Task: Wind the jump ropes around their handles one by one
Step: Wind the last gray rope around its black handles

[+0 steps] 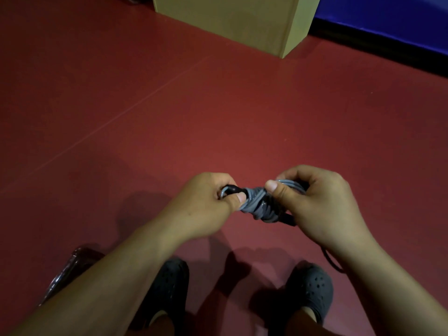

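Both hands meet low in the view, just below centre, holding a bundled jump rope [260,203] in the air above a dark red floor [218,112]. The left hand [206,202] sits at the 9 o'clock side of the bundle, its fingers curled round the black handle [231,189], with the thumb pressed along the handle's near side where the grey cord begins. The right hand [322,202] sits at the 3 o'clock side, fingers and thumb curled round a clump of grey loops, the thumb tip lying on top of the cord. Between the two hands the grey cord is wrapped in crossing turns, and a dark end pokes out beneath the right hand toward 5 o'clock; whether that is the second handle cannot be told. A thin dark strand [332,260] shows below the right wrist, but where it leads is hidden by the forearm. Directly under the hands, at 6 o'clock, stand two feet in black perforated clogs [312,287]. At 7 o'clock, beside the left forearm, lies a dark shiny object [70,270] too blurred to name. Far off at 12 o'clock stands a tan box [242,18], and at 1 to 2 o'clock a blue padded wall [400,13] with a black base strip meets the floor.
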The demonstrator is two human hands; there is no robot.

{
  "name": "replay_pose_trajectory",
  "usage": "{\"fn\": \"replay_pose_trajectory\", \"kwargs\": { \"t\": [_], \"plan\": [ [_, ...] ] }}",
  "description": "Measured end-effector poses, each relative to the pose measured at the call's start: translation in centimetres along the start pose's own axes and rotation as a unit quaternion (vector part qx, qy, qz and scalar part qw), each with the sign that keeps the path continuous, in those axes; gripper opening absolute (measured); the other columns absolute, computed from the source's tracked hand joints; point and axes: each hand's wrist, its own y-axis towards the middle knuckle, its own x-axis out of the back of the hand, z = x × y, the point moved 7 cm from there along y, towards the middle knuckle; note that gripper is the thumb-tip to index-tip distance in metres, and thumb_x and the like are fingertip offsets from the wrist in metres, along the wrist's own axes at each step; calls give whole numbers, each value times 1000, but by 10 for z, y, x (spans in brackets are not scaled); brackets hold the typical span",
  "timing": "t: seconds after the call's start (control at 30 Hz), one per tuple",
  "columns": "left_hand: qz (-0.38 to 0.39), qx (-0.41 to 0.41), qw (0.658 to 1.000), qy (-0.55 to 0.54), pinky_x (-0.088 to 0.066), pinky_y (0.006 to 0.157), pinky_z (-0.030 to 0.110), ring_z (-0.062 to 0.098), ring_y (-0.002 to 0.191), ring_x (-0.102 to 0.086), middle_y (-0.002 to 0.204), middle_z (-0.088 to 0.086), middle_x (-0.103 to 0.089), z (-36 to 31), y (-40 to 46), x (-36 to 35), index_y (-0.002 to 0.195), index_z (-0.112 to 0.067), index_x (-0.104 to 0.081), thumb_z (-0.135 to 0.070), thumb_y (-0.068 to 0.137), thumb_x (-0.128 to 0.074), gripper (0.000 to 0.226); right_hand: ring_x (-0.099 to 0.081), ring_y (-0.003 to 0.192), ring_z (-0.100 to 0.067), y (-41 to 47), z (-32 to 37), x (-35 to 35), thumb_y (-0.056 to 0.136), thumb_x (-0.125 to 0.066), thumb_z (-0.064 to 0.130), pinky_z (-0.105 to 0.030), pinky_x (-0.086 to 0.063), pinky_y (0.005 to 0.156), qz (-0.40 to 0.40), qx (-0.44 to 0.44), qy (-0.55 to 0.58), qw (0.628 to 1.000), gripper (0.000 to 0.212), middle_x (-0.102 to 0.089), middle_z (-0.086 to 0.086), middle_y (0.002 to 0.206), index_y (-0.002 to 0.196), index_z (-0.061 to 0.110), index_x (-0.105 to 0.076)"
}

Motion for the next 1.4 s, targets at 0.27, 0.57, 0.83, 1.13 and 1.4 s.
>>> {"fn": "replay_pose_trajectory", "kwargs": {
  "t": [0.27,0.57,0.83,1.13,1.4],
  "plan": [
    [85,-77,992,52,-36,57,24,5,58,-45,65,-5,-55,-16,-9,-14,83,-24,-64,-21,93,-61,10,-59,57,-5,3,-10,-7,70,-85,36,-27,-49,57,71,-16,37,997,22,-69,7,65,75,22,-70],
    [153,-156,976,-22,-40,61,23,7,64,-49,70,-3,-58,-30,-17,-18,88,-21,-66,-26,89,-62,6,-54,67,-4,-1,-7,-12,82,-75,13,-14,-46,65,156,-13,183,971,5,-61,1,73,86,13,-71],
    [213,-162,938,-221,-44,66,13,2,72,-56,78,-3,-64,-40,-23,-6,94,-10,-67,-19,89,-66,9,-49,55,-6,-1,-11,-3,70,-72,27,-19,-41,53,151,-45,296,942,17,-57,0,62,77,12,-68],
    [128,-68,936,-322,-53,67,23,12,73,-62,81,4,-69,-23,-12,-3,88,-15,-75,-19,86,-59,17,-69,68,-13,0,-22,-28,88,-67,17,-23,-54,67,123,-56,317,939,15,-73,-4,74,78,7,-73],
    [101,-1,913,-396,-53,66,21,10,70,-62,79,3,-69,-22,-8,-8,104,-7,-70,-24,91,-62,23,-54,53,-7,-8,-5,-38,92,-61,14,-18,-44,52,112,-10,166,980,25,-60,2,61,70,25,-58]
  ]
}}
